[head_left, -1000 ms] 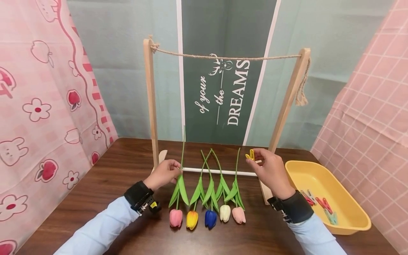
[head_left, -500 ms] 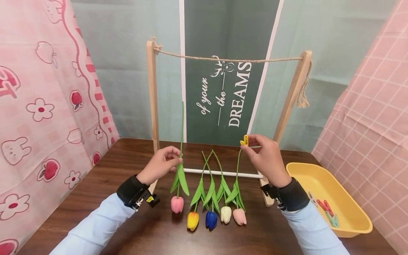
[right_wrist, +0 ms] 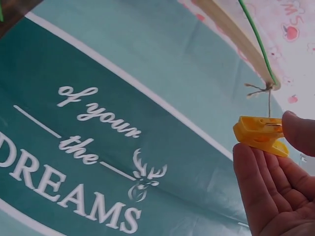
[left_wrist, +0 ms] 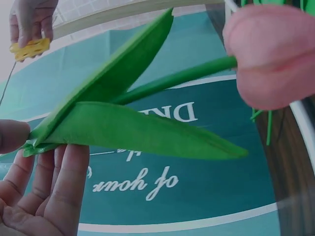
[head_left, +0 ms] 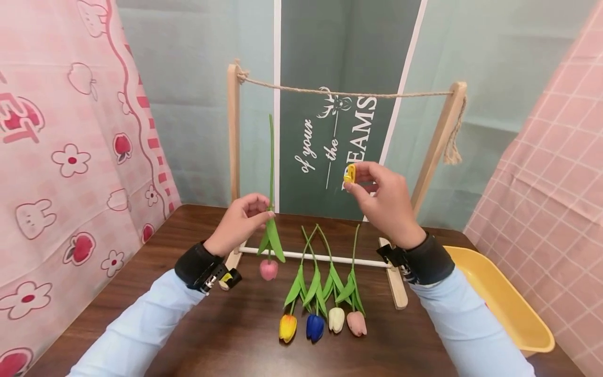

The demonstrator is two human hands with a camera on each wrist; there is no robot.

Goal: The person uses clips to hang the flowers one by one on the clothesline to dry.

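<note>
Lifts higher, pinching pink tulip (head_left: 274,238) in left hand (head_left: 239,222), yellow clothespin (head_left: 350,173) in right hand (head_left: 388,203); might drop either by squeezing softly.

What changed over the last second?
Left hand raised the pink tulip, stem tip up toward the rope. Right hand brought the yellow clip up and a little left. Nothing newly grasped or let go. Unchanged: the yellow, blue, white and pale pink tulips lie on the table; rope has nothing clipped on.
</note>
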